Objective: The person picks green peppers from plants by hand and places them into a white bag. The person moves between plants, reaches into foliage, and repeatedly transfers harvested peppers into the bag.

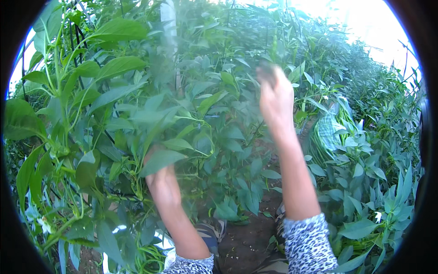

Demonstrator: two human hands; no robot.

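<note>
Leafy green plants, pepper-like in look, surround me. My left hand (158,159) reaches in among the stems at the left; a broad leaf (163,162) covers part of it, and its fingers are hidden. Raised at the upper middle, my right hand (276,89) is blurred by motion, its fingers curled near a dark spot at the thumb. Whether it holds anything cannot be told. Both forearms come out of leopard-print sleeves.
A green-and-white checked sack (326,130) with long thin green pods or stems stands among plants at the right. A pale post (169,30) rises behind the leaves. Bare soil (244,239) shows between my camouflage-clad legs. More thin green pieces (150,258) lie by white plastic at lower left.
</note>
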